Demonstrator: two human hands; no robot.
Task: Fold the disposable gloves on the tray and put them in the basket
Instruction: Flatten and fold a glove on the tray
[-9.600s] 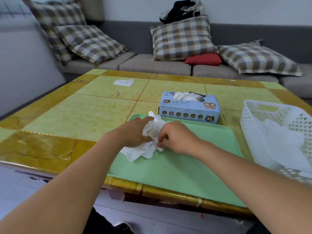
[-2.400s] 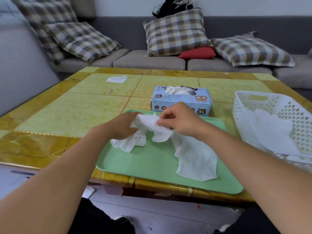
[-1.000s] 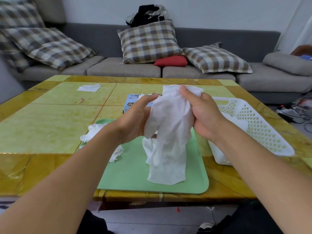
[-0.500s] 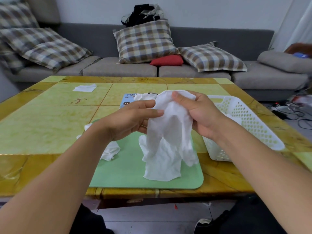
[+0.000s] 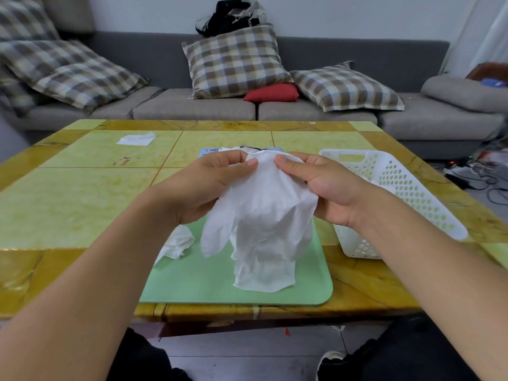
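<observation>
A green tray (image 5: 192, 284) lies on a yellow tiled table (image 5: 68, 193), with a white basket (image 5: 398, 174) just to its right. Above the tray, the left hand (image 5: 198, 191) and right hand (image 5: 324, 188) each pinch the top edge of a white disposable glove (image 5: 261, 224) between curled thumb and fingers. The glove hangs lengthwise downward, its lower end apparently touching the tray. Another crumpled glove (image 5: 176, 243) lies on the tray's left side.

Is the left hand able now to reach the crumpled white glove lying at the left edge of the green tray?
Probably not at once: the left hand pinches the held white glove together with the right hand. The crumpled white glove lies just below it on the green tray, with nothing between.
</observation>
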